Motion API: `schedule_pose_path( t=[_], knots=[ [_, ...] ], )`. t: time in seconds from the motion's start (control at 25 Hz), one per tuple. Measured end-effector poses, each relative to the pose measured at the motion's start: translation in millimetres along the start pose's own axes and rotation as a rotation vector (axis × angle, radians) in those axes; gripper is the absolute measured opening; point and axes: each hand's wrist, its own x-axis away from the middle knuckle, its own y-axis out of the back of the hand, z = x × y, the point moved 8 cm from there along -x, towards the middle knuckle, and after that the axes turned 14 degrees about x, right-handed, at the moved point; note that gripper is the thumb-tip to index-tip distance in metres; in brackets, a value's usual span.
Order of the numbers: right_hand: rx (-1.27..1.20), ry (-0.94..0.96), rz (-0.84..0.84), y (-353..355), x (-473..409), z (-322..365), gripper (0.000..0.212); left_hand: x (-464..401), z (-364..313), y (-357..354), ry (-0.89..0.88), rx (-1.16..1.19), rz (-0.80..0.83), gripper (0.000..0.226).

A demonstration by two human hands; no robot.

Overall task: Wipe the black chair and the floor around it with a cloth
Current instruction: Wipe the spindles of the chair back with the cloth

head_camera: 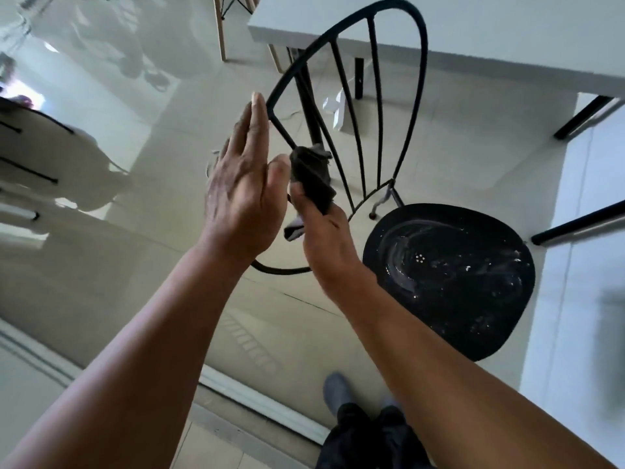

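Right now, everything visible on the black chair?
The black chair has a thin metal-looking frame: an arched back with slim fanned spokes above a rounded seat. The seat carries pale smears and white specks. It stands beside a white table. The right hand presses a dark cloth against the back's lower frame.

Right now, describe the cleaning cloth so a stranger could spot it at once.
Find the black metal chair with the fan-shaped spindle back beside the white table. At its left rail, the right hand grips a crumpled dark grey cloth: the only soft thing there.
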Motion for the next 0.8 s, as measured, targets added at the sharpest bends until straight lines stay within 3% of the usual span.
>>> schedule_pose_path(
  t=[0.16, 0.32, 0.4, 0.52, 0.6, 0.72, 0.8],
  knots=[
    [-0.021, 0.31, 0.078, -27.5, 18.9, 38.3, 0.036, 1.5, 15.4, 3.8, 0.053, 0.39, 0.028, 0.061],
    [0.341, 0.432, 0.001, -30.5, 23.7, -6.0, 0.053, 4.7, 12.2, 3.5, 0.047, 0.299, 0.08, 0.06],
    [0.431, 0.342, -0.032, -21.6, 17.4, -34.0, 0.054, 5.2, 9.6, 1.8, 0.009, 0.21, 0.092, 0.063],
    [0.425, -0.002, -0.039, -3.8, 3.2, -93.4, 0.055, 8.3, 7.1, 1.3, -0.099, 0.071, 0.061, 0.067],
    [0.447, -0.128, -0.035, 3.3, 3.2, -121.7, 0.056, 10.9, 6.3, 1.7, -0.169, -0.004, 0.022, 0.068],
    [0.371, -0.054, -0.038, -10.9, 19.5, -117.4, 0.056, 12.4, 5.2, 3.0, -0.219, -0.059, -0.036, 0.067],
    [0.426, 0.182, -0.011, -33.1, 43.3, -95.1, 0.056, 14.3, 4.7, 0.1, -0.247, -0.065, -0.052, 0.065]
  ],
)
